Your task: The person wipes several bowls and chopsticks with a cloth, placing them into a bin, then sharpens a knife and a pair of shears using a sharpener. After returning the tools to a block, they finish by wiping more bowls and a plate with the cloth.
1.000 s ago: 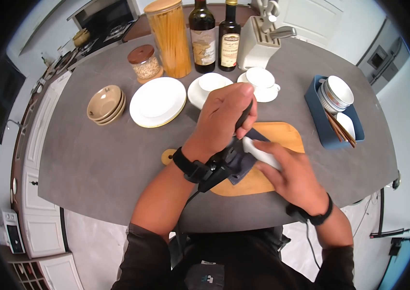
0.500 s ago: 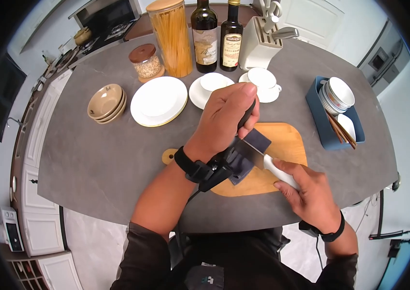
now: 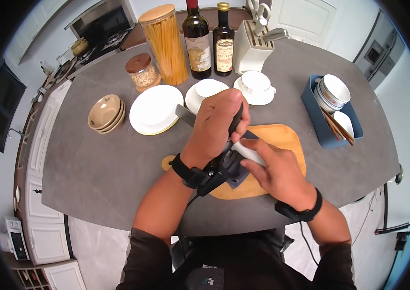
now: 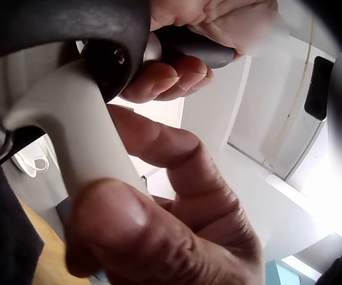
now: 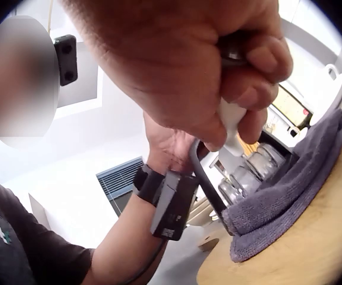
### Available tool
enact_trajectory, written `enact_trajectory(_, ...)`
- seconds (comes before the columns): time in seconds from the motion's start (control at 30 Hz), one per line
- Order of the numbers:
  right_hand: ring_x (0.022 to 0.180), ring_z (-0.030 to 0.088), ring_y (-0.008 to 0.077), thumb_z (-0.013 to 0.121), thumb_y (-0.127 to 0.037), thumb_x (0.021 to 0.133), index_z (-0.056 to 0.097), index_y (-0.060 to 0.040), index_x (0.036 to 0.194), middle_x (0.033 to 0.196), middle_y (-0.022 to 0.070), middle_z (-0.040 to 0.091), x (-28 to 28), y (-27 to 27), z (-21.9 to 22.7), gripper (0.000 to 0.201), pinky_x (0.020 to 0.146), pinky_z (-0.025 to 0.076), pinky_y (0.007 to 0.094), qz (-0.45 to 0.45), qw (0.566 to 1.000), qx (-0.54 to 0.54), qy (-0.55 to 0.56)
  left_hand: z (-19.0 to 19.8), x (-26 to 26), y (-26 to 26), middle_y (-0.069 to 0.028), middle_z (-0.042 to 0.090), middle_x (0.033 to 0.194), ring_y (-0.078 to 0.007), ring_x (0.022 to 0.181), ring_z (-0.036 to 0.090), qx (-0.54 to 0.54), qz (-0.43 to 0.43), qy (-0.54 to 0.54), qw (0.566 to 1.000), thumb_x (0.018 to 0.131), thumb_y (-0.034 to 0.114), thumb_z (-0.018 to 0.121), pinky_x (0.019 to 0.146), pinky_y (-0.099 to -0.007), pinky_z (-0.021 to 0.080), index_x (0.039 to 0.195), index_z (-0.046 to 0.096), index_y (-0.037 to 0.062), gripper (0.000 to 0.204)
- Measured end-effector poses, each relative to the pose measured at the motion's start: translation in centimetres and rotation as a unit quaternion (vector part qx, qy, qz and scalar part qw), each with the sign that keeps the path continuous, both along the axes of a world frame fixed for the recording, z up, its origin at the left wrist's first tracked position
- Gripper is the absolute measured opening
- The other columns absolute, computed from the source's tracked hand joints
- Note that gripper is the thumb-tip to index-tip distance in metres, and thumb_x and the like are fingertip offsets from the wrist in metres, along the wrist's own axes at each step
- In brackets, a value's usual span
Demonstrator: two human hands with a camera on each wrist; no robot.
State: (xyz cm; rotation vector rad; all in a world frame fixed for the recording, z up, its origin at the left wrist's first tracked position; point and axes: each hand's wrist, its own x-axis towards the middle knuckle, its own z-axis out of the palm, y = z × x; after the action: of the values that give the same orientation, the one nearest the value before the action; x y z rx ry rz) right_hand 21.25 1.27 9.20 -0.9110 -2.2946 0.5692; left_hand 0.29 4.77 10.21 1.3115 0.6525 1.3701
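In the head view my left hand (image 3: 217, 121) grips the black handle (image 3: 236, 118) of a knife sharpener standing on a folded grey-purple cloth (image 5: 290, 196). The sharpener's round slotted wheels (image 5: 257, 169) show low in the right wrist view. My right hand (image 3: 282, 174) holds a kitchen knife by its white handle (image 3: 251, 153), thumb and forefinger along its sides. That handle is right up against the sharpener. Past my left hand, the end of the blade (image 3: 185, 115) sticks out; its middle is hidden. Under the cloth lies a wooden cutting board (image 3: 282, 140).
Plates (image 3: 154, 108), two cups on saucers (image 3: 258, 99) and brown bowls (image 3: 103, 113) stand beyond my hands. Behind them are a pasta jar (image 3: 164, 48), two bottles (image 3: 224, 48) and a knife block (image 3: 253, 50). A blue bin (image 3: 318, 121) of dishes and chopsticks is at right.
The right hand drew the knife back toward me, baring the blade, then pushed it forward and left to the sharpener again. The left hand kept its grip. The head view shifted slightly.
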Motion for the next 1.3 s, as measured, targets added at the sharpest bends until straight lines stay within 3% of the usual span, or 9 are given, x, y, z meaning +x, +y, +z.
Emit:
enact_trajectory(0.27,0.077,0.074,0.0413,0.081,-0.011,0.095,0.067,-0.0077,0.133,0.096,0.0202,0.075,7.2,-4.7,3.4,0.040,0.068,0.058,0.0436,-0.042,0.994,-0.064,-0.083,0.1,0.1,0.1,-0.0043,0.055,0.064,-0.0106,0.054,0.049,0.010,0.012,0.004,1.000,0.117,0.044,0.039,0.051,-0.0258,0.038,0.088,0.058,0.0044,0.052)
enact_trajectory(0.47,0.076,0.075,0.0399,0.082,-0.013,0.096,0.067,-0.0054,0.133,0.097,0.0211,0.076,9.6,-5.7,4.2,0.041,0.067,0.058,0.0415,-0.039,0.994,-0.049,-0.094,0.2,0.1,0.1,-0.0043,0.055,0.064,-0.0111,0.053,0.049,0.024,0.014,0.014,1.000,0.117,0.045,0.039,0.051,-0.0260,0.039,0.089,0.058,0.0038,0.054)
enact_trajectory(0.6,0.078,0.075,0.0411,0.081,-0.012,0.096,0.068,-0.0062,0.131,0.097,0.0212,0.076,7.7,-4.7,4.1,0.038,0.068,0.059,0.0417,-0.049,0.993,-0.055,-0.092,0.2,0.4,0.1,-0.0048,0.056,0.064,-0.0117,0.053,0.050,0.015,0.005,0.011,1.000,0.117,0.047,0.039,0.051,-0.0261,0.039,0.088,0.058,0.0038,0.055)
enact_trajectory(0.67,0.080,0.074,0.0415,0.080,-0.013,0.096,0.067,-0.0080,0.131,0.097,0.0209,0.076,5.9,-3.5,2.3,0.038,0.068,0.058,0.0437,-0.036,0.997,-0.043,-0.049,0.2,0.7,0.0,-0.0011,0.056,0.062,-0.0071,0.052,0.048,-0.009,0.003,-0.043,0.999,0.116,0.045,0.049,0.050,-0.0243,0.038,0.083,0.061,0.0062,0.052)
enact_trajectory(0.8,0.080,0.073,0.0413,0.080,-0.014,0.096,0.066,-0.0101,0.131,0.094,0.0197,0.075,2.2,-1.3,0.6,0.039,0.068,0.057,0.0462,-0.021,1.000,-0.017,-0.002,0.1,0.5,-0.1,-0.0017,0.056,0.063,-0.0077,0.053,0.048,-0.020,0.010,-0.029,0.999,0.116,0.046,0.047,0.051,-0.0244,0.038,0.085,0.061,0.0055,0.053)
enact_trajectory(0.83,0.079,0.073,0.0408,0.080,-0.015,0.096,0.065,-0.0109,0.132,0.093,0.0188,0.075,1.9,-1.0,0.5,0.040,0.067,0.057,0.0468,-0.018,1.000,-0.007,-0.006,-0.5,-0.1,0.5,-0.0053,0.056,0.068,-0.0119,0.053,0.049,0.005,-0.009,-0.011,1.000,0.116,0.054,0.040,0.052,-0.0262,0.041,0.092,0.056,0.0045,0.057)
enact_trajectory(1.0,0.076,0.071,0.0393,0.079,-0.017,0.096,0.064,-0.0121,0.134,0.087,0.0150,0.071,0.4,-0.5,-1.3,0.041,0.065,0.056,0.0476,-0.007,0.999,0.050,0.012,-0.2,0.2,0.4,-0.0051,0.056,0.068,-0.0119,0.053,0.049,0.013,-0.007,0.016,1.000,0.116,0.053,0.040,0.052,-0.0263,0.041,0.092,0.056,0.0049,0.057)
enact_trajectory(1.2,0.076,0.071,0.0392,0.077,-0.016,0.098,0.062,-0.0116,0.136,0.088,0.0153,0.070,-0.1,-0.1,-1.4,0.041,0.064,0.056,0.0473,-0.006,0.999,0.043,0.022,-0.4,0.3,0.4,-0.0045,0.056,0.067,-0.0118,0.053,0.049,0.015,-0.008,-0.009,1.000,0.116,0.053,0.040,0.052,-0.0263,0.040,0.092,0.056,0.0056,0.055)
enact_trajectory(1.3,0.077,0.071,0.0391,0.077,-0.017,0.099,0.062,-0.0115,0.136,0.089,0.0158,0.071,-0.5,0.2,-1.9,0.041,0.065,0.056,0.0472,-0.005,0.999,0.025,0.032,-0.1,0.4,0.2,-0.0023,0.056,0.066,-0.0077,0.054,0.048,0.006,-0.006,-0.045,0.999,0.117,0.048,0.045,0.051,-0.0246,0.038,0.088,0.060,0.0053,0.053)
